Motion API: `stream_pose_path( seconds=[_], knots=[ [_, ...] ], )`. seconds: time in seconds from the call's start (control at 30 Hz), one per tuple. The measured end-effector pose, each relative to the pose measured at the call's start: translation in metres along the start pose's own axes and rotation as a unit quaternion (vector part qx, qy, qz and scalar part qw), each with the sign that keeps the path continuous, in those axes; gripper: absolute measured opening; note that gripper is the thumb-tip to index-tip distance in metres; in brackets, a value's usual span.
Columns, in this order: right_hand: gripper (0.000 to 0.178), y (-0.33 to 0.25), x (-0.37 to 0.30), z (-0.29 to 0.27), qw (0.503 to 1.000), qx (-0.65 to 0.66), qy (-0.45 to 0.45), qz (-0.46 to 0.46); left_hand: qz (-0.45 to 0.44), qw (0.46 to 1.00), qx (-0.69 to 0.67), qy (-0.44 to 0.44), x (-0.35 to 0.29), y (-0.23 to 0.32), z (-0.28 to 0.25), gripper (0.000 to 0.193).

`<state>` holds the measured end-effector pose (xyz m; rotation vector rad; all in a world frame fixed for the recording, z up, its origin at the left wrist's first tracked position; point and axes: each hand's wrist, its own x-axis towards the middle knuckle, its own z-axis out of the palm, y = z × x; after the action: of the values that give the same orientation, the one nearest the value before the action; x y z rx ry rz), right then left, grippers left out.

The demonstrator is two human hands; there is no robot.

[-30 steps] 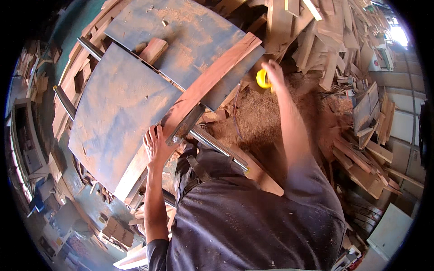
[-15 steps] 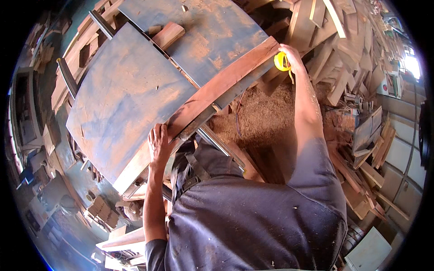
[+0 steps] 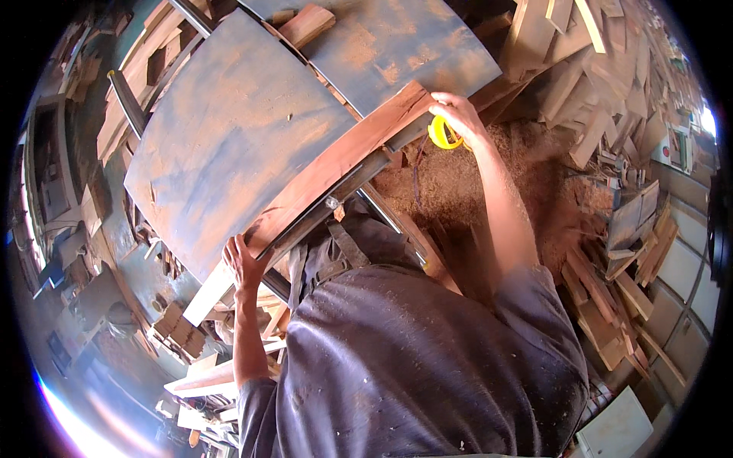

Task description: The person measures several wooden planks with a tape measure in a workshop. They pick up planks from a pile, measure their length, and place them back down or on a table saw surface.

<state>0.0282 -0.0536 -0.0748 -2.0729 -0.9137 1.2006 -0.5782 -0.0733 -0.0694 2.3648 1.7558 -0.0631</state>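
Note:
A long reddish-brown wooden board lies along the near edge of a dusty grey flat tabletop. My left hand is closed over the board toward its left end, fingers on top. That pale left end sticks out past the tabletop. My right hand grips the board's far right end. A yellow ring-shaped thing hangs at my right hand, under the palm; its exact kind is unclear. The right fingertips are partly hidden.
Short wood offcuts lie on the tabletop's far part. Sawdust is heaped right of the table. A large pile of planks fills the far right. Metal rails stick out at the table's left side.
The board has slid left along the tabletop's near edge, both hands moving with it. Its right end now lies farther from the tabletop's right corner. The view has shifted slightly too.

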Motion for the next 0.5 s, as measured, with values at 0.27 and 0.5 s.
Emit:
stream_pose_path(
  seconds=[0.27,0.5],
  knots=[
    [0.065,0.008,-0.016,0.025,1.0,-0.024,-0.007,-0.014,-0.019,1.0,-0.009,0.001,-0.024,-0.029,-0.001,0.084],
    [0.058,0.019,-0.026,0.032,0.997,0.054,0.05,-0.007,-0.02,0.999,-0.032,-0.021,-0.013,-0.013,0.011,0.091]
  ],
)
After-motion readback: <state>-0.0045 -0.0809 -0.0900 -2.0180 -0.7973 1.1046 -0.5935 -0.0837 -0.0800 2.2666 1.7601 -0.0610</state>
